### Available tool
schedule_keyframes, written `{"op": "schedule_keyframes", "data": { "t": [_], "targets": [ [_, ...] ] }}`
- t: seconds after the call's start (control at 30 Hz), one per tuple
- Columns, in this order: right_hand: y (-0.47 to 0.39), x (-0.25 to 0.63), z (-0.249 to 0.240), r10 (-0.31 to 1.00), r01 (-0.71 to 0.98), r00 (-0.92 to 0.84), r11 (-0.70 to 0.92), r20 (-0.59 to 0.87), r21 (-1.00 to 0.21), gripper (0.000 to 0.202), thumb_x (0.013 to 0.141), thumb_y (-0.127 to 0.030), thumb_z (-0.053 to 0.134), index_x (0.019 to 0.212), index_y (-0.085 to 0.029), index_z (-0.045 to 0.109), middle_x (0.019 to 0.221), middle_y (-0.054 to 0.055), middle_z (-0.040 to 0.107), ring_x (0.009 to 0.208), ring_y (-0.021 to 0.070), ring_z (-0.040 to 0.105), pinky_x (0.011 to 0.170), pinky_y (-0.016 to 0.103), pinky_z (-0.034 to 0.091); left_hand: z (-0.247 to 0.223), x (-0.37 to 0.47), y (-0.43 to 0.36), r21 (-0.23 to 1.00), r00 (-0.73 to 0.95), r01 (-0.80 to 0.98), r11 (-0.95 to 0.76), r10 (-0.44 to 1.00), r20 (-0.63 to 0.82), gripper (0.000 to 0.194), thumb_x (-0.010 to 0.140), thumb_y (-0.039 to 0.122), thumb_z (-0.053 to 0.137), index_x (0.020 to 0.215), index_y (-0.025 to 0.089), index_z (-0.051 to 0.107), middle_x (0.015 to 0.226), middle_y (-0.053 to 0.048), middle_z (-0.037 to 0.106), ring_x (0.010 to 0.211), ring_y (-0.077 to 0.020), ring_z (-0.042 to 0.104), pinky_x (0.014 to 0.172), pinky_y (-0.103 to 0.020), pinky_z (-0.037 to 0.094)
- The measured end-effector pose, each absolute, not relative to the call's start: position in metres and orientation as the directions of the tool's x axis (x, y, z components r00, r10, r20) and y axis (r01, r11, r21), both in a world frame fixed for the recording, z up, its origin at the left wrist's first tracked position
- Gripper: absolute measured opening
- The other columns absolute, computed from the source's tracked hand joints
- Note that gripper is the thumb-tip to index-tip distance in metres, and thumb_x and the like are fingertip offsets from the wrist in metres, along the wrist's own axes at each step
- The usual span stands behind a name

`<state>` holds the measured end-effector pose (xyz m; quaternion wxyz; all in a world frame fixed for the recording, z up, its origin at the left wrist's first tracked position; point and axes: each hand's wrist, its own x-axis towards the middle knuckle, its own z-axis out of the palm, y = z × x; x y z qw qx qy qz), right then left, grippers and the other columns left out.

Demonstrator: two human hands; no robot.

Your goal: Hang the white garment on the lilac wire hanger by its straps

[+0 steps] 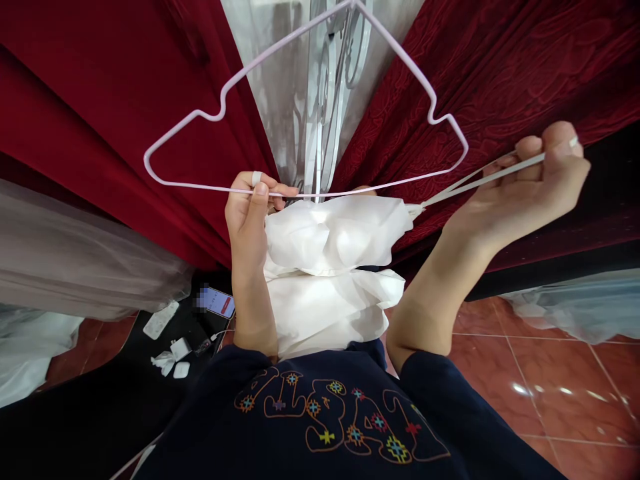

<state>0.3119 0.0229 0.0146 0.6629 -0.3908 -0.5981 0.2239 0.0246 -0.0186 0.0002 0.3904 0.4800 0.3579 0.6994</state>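
Note:
A pale pink clothes hanger (395,40) spreads across the upper middle of the head view. The closed fingers of my left hand (250,213) grip its bottom bar left of centre. Just below the bar lies a white fabric garment (340,233), bunched and folded over my lap. From its right end run thin white straps (480,181), pulled tight up to the right. My right hand (530,183) is closed on them, out beyond the hanger's right corner. Folds of the fabric hide part of the left fingertips.
Dark red curtains (125,87) hang on both sides, with white metalwork (327,93) between them. To the left, a black surface (100,393) holds a lit phone (217,302), a white charger (181,349) and small white items. Red floor tiles (555,373) show at right.

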Motion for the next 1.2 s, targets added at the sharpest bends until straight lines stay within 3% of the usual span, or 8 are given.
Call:
{"op": "schedule_keyframes", "data": {
  "t": [0.27,0.47,0.63,0.73,0.8,0.9,1.03,1.2],
  "targets": [
    [-0.010,0.243,0.001,0.782,0.222,0.036,0.600,0.622,-0.768,0.052,0.099,-0.065,0.071,0.140,-0.032,0.068,0.128,0.007,0.078,0.123,0.0256,0.077,0.105,0.048,0.068,-0.007,0.033,-0.015,0.856,-0.220,-0.273,-0.439,0.895,0.389,0.033,0.104,0.053,0.077,0.098,0.024,0.062,0.092,-0.006,0.082,0.069,-0.0163,0.063,0.064,-0.029,0.052],
    [0.007,0.246,-0.017,0.773,0.262,-0.067,0.624,0.631,-0.736,0.060,0.100,-0.060,0.070,0.154,-0.037,0.057,0.111,0.002,0.080,0.107,0.0208,0.077,0.114,0.049,0.063,-0.008,0.028,-0.019,0.870,-0.188,-0.243,-0.429,0.901,0.392,0.034,0.099,0.056,0.082,0.107,0.026,0.067,0.106,-0.008,0.086,0.075,-0.0168,0.071,0.075,-0.032,0.061],
    [0.006,0.253,-0.018,0.798,0.258,-0.007,0.584,0.603,-0.769,0.070,0.097,-0.065,0.073,0.158,-0.039,0.054,0.106,0.002,0.078,0.103,0.0218,0.078,0.111,0.048,0.064,-0.010,0.006,-0.019,0.842,-0.299,-0.251,-0.478,0.865,0.402,0.028,0.097,0.039,0.081,0.122,0.027,0.078,0.115,-0.006,0.088,0.085,-0.0192,0.078,0.082,-0.035,0.065],
    [0.012,0.259,-0.024,0.773,0.273,-0.020,0.614,0.634,-0.741,0.077,0.094,-0.071,0.073,0.161,-0.041,0.050,0.122,0.003,0.077,0.108,0.0230,0.079,0.109,0.047,0.066,-0.015,-0.018,-0.014,0.793,-0.481,-0.144,-0.592,0.742,0.467,0.028,0.097,0.020,0.065,0.115,0.018,0.086,0.087,-0.004,0.084,0.071,-0.0160,0.072,0.070,-0.031,0.061],
    [0.019,0.262,-0.031,0.748,0.294,-0.006,0.636,0.664,-0.714,0.082,0.091,-0.075,0.074,0.162,-0.043,0.049,0.141,0.003,0.073,0.111,0.0232,0.080,0.108,0.045,0.067,-0.020,-0.038,-0.009,0.732,-0.619,-0.002,-0.681,0.576,0.534,0.033,0.091,0.011,0.061,0.111,0.013,0.087,0.062,0.001,0.068,0.053,-0.0103,0.055,0.056,-0.024,0.049],
    [0.026,0.260,-0.042,0.709,0.313,0.037,0.661,0.704,-0.682,0.081,0.091,-0.076,0.073,0.162,-0.046,0.048,0.164,0.002,0.060,0.111,0.0227,0.080,0.110,0.046,0.068,-0.028,-0.065,-0.002,0.600,-0.673,0.164,-0.783,0.356,0.649,0.033,0.090,0.009,0.067,0.115,0.013,0.087,0.061,0.005,0.063,0.048,-0.0057,0.037,0.050,-0.020,0.035],
    [0.026,0.252,-0.049,0.680,0.316,0.060,0.681,0.730,-0.661,0.076,0.095,-0.070,0.070,0.164,-0.048,0.045,0.169,0.002,0.055,0.110,0.0233,0.081,0.114,0.052,0.066,-0.029,-0.071,-0.001,0.509,-0.603,0.194,-0.839,0.307,0.736,0.031,0.097,0.014,0.068,0.119,0.021,0.089,0.099,-0.003,0.078,0.067,-0.0064,0.057,0.063,-0.019,0.051],
    [0.025,0.245,-0.050,0.648,0.333,0.097,0.695,0.756,-0.638,0.077,0.094,-0.068,0.073,0.163,-0.047,0.048,0.169,0.003,0.056,0.102,0.0209,0.080,0.111,0.049,0.066,-0.017,-0.050,-0.002,0.419,-0.511,0.233,-0.878,0.257,0.821,0.037,0.101,0.011,0.064,0.123,0.027,0.090,0.101,-0.001,0.068,0.089,-0.0102,0.071,0.081,-0.025,0.061]
  ]
}}
